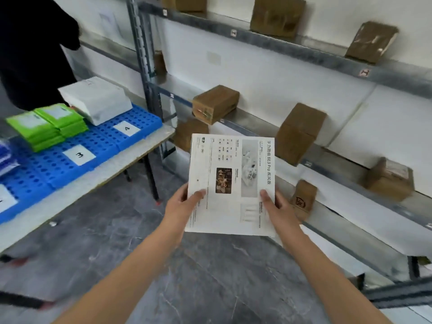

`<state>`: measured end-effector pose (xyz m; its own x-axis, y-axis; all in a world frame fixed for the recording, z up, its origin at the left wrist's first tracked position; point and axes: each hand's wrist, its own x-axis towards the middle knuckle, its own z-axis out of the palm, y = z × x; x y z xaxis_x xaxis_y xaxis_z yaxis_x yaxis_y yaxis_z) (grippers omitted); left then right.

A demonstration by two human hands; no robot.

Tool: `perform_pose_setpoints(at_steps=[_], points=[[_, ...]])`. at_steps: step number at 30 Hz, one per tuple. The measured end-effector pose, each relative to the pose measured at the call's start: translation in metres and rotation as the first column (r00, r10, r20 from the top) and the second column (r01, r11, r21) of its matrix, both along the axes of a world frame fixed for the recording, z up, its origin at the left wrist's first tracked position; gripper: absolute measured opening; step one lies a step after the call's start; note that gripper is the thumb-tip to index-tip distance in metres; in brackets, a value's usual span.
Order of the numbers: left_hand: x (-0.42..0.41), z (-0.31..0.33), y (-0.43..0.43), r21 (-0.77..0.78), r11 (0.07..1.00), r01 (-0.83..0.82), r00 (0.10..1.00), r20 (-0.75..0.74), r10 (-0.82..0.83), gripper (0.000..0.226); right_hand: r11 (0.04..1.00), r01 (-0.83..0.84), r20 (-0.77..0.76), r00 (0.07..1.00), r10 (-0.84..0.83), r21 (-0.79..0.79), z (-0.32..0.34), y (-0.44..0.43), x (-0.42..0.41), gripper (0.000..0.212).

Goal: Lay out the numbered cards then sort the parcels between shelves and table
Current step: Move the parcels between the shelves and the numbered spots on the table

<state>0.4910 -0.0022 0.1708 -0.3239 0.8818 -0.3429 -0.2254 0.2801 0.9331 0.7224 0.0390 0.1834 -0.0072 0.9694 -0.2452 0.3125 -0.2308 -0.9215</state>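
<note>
From the head camera, both hands are holding a flat white box (231, 183) in the air above the grey floor (140, 253), between the table (131, 157) and the metal shelves (257, 127). The left hand (181, 204) is gripping its near left edge and the right hand (279, 206) its near right edge, with the thumbs lying on the printed face. The box's long side is pointing away from the person, toward the shelves. Its print is turned sideways, and the line along the right edge is reading "华为路由 BE3 Pro 疾风版". The smaller print is too blurred to read.

On the table, blue trays (58, 169) are carrying white cards marked "3" (79, 155) and "4" (127, 128). Green packets (46, 125) are sitting stacked behind card 3, and a white parcel (95, 101) is lying behind card 4. Brown parcels (215, 104) are standing spaced out along the shelves. A person in dark clothing (30, 54) is standing at the table's far side.
</note>
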Motion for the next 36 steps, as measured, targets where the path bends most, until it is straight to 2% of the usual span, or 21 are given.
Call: perform_pose_setpoints(at_steps=[3,9,13,20,31,36], points=[[-0.060,0.005,-0.002,0.018,0.996,-0.084,0.996,-0.033,0.085,0.026,0.998,-0.063,0.020,0.998,0.063,0.025,0.004,0.017,-0.068,0.049],[-0.148,0.011,-0.026,0.014,0.977,-0.214,0.976,-0.047,0.215,0.031,0.982,-0.187,-0.032,0.982,0.189,0.037,0.011,0.022,-0.166,0.047],[-0.184,0.012,-0.034,0.025,0.956,-0.291,0.956,-0.034,0.292,0.033,0.959,-0.284,-0.024,0.959,0.284,0.012,0.016,0.032,-0.212,0.036],[-0.236,0.008,-0.020,0.039,0.920,-0.390,0.920,-0.016,0.391,0.025,0.913,-0.408,-0.031,0.912,0.409,0.012,0.014,0.071,-0.276,0.049],[-0.318,0.015,0.084,0.038,0.856,-0.516,0.857,0.015,0.516,0.025,0.855,-0.519,-0.076,0.851,0.519,0.029,0.022,0.199,-0.383,0.034],[-0.346,0.025,0.149,0.023,0.820,-0.572,0.820,-0.002,0.572,0.024,0.822,-0.569,-0.054,0.820,0.570,0.032,0.029,0.275,-0.420,0.047]])
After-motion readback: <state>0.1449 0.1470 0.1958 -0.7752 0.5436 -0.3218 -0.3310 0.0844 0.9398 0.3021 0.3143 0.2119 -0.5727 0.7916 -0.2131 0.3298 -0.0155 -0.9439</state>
